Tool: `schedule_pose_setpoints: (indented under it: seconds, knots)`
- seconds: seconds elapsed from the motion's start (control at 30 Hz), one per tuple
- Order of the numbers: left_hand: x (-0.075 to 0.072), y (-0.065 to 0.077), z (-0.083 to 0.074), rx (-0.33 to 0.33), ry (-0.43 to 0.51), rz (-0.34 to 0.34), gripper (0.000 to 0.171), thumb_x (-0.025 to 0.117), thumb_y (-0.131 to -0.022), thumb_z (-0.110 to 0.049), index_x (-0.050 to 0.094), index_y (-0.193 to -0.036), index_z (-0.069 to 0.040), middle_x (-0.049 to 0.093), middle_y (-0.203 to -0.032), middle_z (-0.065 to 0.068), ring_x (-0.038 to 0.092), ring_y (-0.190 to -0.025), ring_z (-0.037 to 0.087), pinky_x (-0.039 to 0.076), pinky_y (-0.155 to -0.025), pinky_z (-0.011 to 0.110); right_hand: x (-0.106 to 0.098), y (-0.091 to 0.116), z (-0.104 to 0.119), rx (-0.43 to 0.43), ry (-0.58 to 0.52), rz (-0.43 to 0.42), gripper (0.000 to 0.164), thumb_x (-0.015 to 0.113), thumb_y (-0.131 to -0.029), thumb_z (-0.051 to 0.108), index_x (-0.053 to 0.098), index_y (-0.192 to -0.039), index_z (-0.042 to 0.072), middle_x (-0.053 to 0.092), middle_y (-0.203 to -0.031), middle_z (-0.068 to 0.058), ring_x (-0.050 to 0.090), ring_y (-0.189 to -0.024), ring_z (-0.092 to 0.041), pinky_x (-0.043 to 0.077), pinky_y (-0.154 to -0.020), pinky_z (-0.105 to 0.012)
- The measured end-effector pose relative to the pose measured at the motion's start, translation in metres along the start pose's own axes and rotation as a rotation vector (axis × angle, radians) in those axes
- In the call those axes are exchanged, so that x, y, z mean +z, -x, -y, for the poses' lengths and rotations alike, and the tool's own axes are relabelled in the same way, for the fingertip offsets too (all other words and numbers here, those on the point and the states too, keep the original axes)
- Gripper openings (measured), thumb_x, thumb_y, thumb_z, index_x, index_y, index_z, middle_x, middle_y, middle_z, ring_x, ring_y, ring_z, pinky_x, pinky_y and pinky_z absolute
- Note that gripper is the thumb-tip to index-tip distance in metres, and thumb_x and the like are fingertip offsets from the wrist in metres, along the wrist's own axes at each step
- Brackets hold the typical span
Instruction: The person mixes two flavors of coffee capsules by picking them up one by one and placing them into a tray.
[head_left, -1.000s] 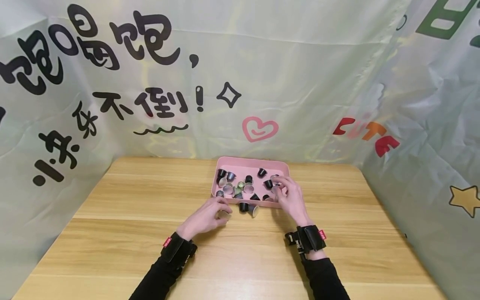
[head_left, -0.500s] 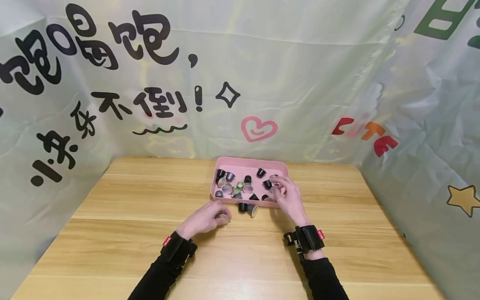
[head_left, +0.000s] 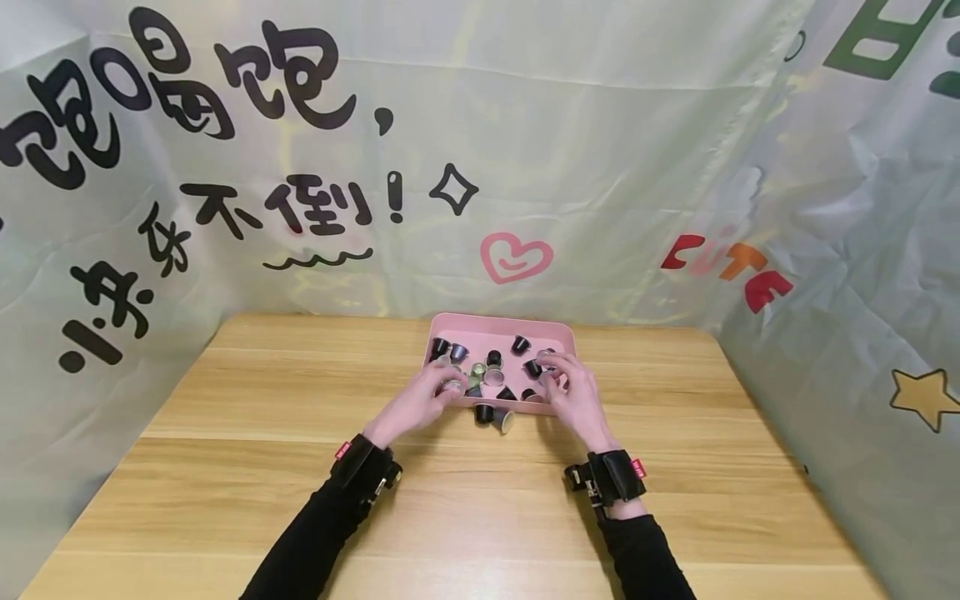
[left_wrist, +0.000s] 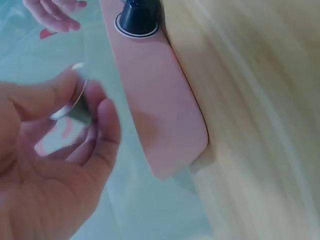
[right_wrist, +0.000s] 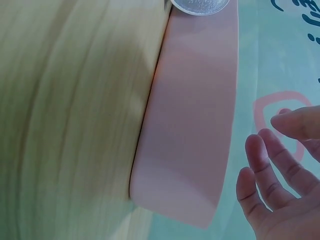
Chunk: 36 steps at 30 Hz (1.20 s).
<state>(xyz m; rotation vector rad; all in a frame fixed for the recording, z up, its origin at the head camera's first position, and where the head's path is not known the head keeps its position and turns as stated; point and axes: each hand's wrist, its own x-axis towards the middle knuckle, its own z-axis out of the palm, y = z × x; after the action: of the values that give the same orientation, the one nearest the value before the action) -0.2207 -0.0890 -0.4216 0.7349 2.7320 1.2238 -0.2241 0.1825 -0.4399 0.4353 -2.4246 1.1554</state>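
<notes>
My left hand [head_left: 420, 398] is over the left front corner of the pink tray [head_left: 498, 332]. In the left wrist view its thumb and fingers pinch a small coffee capsule [left_wrist: 81, 107] by the pale rim, with the greenish-grey body tilted. My right hand [head_left: 576, 398] hovers at the tray's right front corner. From the right wrist, that hand's loosely bent fingers [right_wrist: 270, 185] stand apart from the thumb with nothing between them. Several capsules lie in the tray, among them a black one [head_left: 521, 344] and a green one [head_left: 477, 371]; my hands cover part of them.
On the wooden table [head_left: 480, 517], just before the tray's front wall [left_wrist: 155, 100], lie a black capsule [head_left: 484, 414] and a grey capsule [head_left: 503, 422] on its side. A printed cloth [head_left: 585, 167] hangs behind the table and along its sides.
My left hand has lifted a capsule from the table in front of the tray and moved up and forward over the tray's left corner. The right hand has stayed nearly still.
</notes>
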Motion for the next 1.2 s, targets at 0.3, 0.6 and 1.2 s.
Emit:
schedule_pose_setpoints:
  seconds: [0.3,0.6,1.2]
  knots:
    - [0.002,-0.036,0.003,-0.056,0.066,-0.138,0.022,0.064,-0.096,-0.007,0.071,-0.116,-0.003,0.072,-0.113,0.015,0.067,-0.086,0.023,0.054,-0.084,0.034,0.002,0.001,-0.001,-0.015,0.013,-0.003,0.030,0.064,-0.083,-0.012,0.071,-0.111,-0.004,0.069,-0.121,-0.023,0.063,-0.082,-0.027,0.042,-0.051,-0.016]
    - [0.005,-0.051,0.005,-0.112,0.181,-0.150,0.024,0.060,-0.098,-0.005,0.069,-0.119,-0.001,0.066,-0.110,0.019,0.069,-0.070,0.038,0.049,-0.055,0.020,0.001,0.001,-0.001,0.000,0.004,0.012,0.031,0.063,-0.084,-0.011,0.071,-0.113,-0.001,0.067,-0.126,-0.023,0.065,-0.085,-0.028,0.042,-0.053,-0.016]
    - [0.006,-0.054,0.007,-0.104,0.319,-0.091,0.076,0.044,-0.085,0.020,0.026,-0.157,0.001,0.031,-0.159,0.026,0.052,-0.137,0.037,0.056,-0.099,0.029,-0.001,0.002,-0.002,0.012,0.007,0.009,0.032,0.065,-0.085,-0.009,0.071,-0.114,0.001,0.068,-0.124,-0.021,0.066,-0.085,-0.027,0.046,-0.060,-0.016]
